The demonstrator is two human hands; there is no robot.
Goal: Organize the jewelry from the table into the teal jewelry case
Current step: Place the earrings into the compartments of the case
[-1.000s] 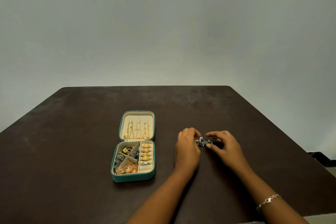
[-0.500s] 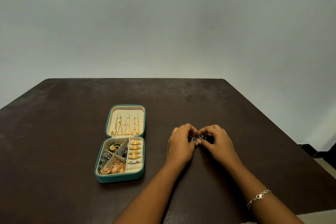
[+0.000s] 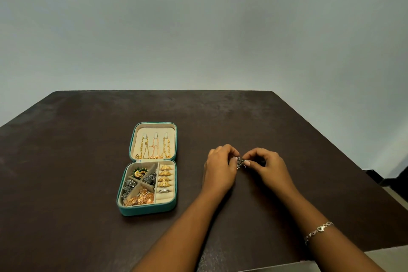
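Earring [image 3: 240, 162] more exposed, middle of table [image 3: 287, 121]

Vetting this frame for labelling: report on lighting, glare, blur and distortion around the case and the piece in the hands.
Head view: dim, even light, no hard shadows; only a faint sheen on the far table; the case reads sharp; the piece, pinched between left hand and right hand, is too small to resolve; the far edge looks straight.
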